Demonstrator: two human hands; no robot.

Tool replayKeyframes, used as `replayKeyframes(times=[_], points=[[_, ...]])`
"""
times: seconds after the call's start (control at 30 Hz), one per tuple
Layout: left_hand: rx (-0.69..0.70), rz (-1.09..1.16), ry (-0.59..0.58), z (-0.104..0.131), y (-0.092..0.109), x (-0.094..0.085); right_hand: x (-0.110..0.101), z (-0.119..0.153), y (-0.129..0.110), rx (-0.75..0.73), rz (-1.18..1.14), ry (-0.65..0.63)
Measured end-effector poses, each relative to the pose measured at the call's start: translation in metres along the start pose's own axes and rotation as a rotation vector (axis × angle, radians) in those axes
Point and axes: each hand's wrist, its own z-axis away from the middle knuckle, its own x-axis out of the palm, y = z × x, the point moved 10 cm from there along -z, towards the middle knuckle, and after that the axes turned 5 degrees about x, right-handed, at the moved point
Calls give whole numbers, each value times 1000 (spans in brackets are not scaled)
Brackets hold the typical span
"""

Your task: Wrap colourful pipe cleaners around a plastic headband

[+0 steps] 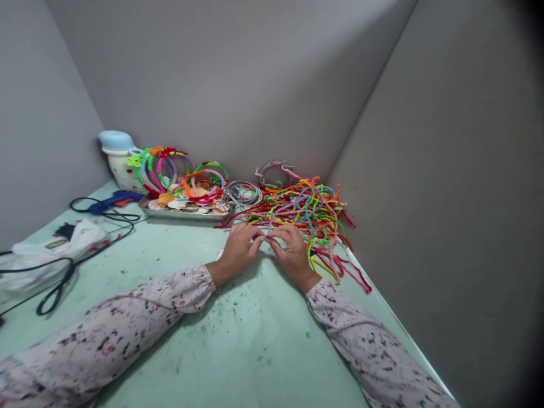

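My left hand (241, 249) and my right hand (293, 252) meet above the table, fingertips almost touching. Both pinch a purple pipe cleaner (271, 223), part of which rises behind the fingers toward the pile. Its lower end is hidden by the fingertips. Just beyond my right hand lies a heap of pipe cleaners (297, 207) in red, green, yellow, orange, pink and purple. Several strands hang past that hand on its right side.
A metal tray (187, 216) holds shells and headbands wrapped in colored pipe cleaners. Beside it are coiled grey bands (244, 192). On the left are a white jar with blue lid (121, 161), a blue glue gun (114, 201), a black cable (68, 277) and a plastic bag (63, 246).
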Motion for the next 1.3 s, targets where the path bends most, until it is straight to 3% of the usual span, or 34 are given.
replayKeyframes(times=[1.03,1.3], points=[[23,-6,2,1,1,0,2,0,1,-4,36,-11],[30,-1,-2,1,2,0,6,-1,1,10,17,-68]])
